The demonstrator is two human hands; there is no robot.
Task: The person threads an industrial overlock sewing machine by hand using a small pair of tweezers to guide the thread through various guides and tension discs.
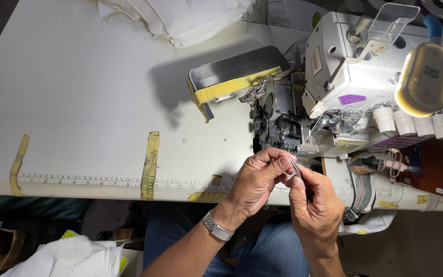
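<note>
At lower centre, left hand point(260, 177) and right hand point(311, 197) pinch metal tweezers point(295, 168) and fine thread point(307, 137) beside the overlock machine point(334, 77); steady, taut thread serves best, wrists braced near the desk point(78, 102) edge.

I sat in a sewing workshop. An industrial overlock machine point(365, 82) with tension dials stood on a white work table point(78, 102) before me. A measuring scale point(103, 182) ran along the table's front edge, marked with yellow tape strips point(150, 164). White fabric piles point(180, 18) lay nearby.
</note>
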